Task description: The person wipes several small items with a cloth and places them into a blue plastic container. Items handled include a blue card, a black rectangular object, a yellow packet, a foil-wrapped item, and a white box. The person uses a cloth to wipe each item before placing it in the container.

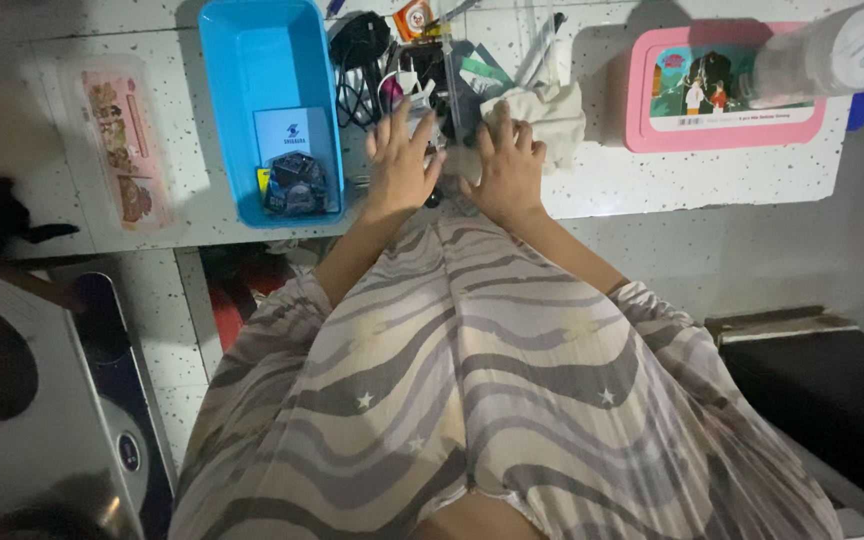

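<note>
Both my hands rest at the front edge of a speckled white counter [652,180]. My left hand [400,160] lies flat with fingers spread, next to a tangle of black cables [362,70] and small items. My right hand [507,165] presses down on a white crumpled cloth [547,115], fingers apart; whether it grips the cloth I cannot tell. A clear plastic box [457,75] with assorted bits stands just beyond the two hands. My striped, star-printed garment [472,400] fills the lower view.
A blue plastic bin [242,60] with a white card and a dark packet stands left of my hands. A pink lidded box [727,85] and a clear bottle [832,50] are right. A patterned flat case [117,140] lies far left. A dark appliance [32,400] sits lower left.
</note>
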